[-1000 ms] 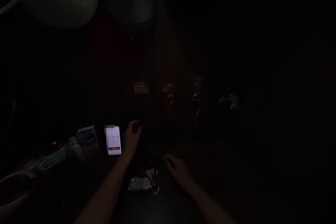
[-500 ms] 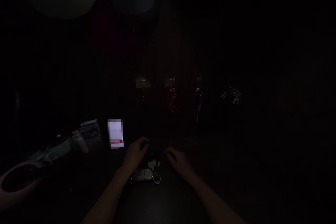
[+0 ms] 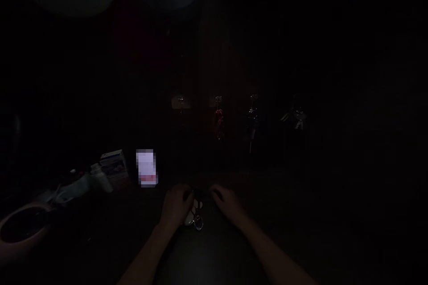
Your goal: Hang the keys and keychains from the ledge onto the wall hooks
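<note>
The scene is very dark. A bunch of key-ring items lies on the table between my hands, with a round metal ring at its near end and a pale rounded tag beside it. My left hand is curled at the left of the bunch and covers part of it. Its thumb and fingers come together near the dark far end; what they hold is too dark to make out. To the right, my right hand has thumb and forefinger bent together. Anything in that pinch is lost in shadow.
A lit, blurred phone-like screen stands beyond my left hand. Left of it are a small box, a white bottle and a pink-rimmed round object. Key bunches, including a red one, hang on hooks ahead.
My left hand has moved right and closer to me, over the bunch, hiding the grey fob seen before. My right hand has barely moved. The view has shifted slightly.
</note>
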Motion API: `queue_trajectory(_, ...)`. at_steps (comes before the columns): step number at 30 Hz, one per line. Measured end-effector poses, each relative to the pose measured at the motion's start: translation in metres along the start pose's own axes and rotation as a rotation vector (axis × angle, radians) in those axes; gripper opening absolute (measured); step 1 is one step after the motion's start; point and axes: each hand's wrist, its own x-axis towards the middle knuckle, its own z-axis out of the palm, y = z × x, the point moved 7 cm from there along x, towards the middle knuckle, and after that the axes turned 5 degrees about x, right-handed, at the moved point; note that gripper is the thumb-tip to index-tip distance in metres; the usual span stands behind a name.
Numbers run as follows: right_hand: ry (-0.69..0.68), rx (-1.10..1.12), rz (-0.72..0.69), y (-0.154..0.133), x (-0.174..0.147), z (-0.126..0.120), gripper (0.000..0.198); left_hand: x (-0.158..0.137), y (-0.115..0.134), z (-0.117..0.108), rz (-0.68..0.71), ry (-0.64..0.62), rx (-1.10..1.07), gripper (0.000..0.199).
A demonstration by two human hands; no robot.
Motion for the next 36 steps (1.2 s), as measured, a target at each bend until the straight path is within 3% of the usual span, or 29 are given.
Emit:
queue_trajectory(5,0.01,0.007,0.028,-0.006,-0.002,-0.003,0.023,0.0,-0.008,-0.016,-0.033,0.217,-0.267,0.013)
queue_trajectory(7,0.002,0.009,0.028,-0.011,-0.002,-0.004,0.023,0.0,-0.013,-0.018,-0.082,0.24,-0.431,0.013)
queue_trajectory(13,-0.011,-0.006,0.029,-0.014,-0.002,-0.005,0.022,-0.002,-0.013,0.005,-0.344,-0.001,-1.15,0.033)
queue_trajectory(18,0.005,0.01,0.015,-0.01,-0.001,-0.003,0.022,0.0,-0.008,0.013,-0.339,-0.057,-1.453,0.025)
queue_trajectory(24,0.023,0.021,-0.01,-0.008,0.0,-0.003,0.023,-0.001,-0.005,0.012,-0.238,-0.071,-1.302,0.039)
queue_trajectory(30,0.163,0.066,-0.045,-0.018,-0.001,-0.012,0.02,-0.003,0.0,-0.001,-0.124,0.072,-0.794,0.022)
queue_trajectory(36,0.264,0.133,-0.114,-0.038,-0.005,-0.009,0.014,-0.01,0.015,0.0,0.088,0.138,-0.488,0.025)
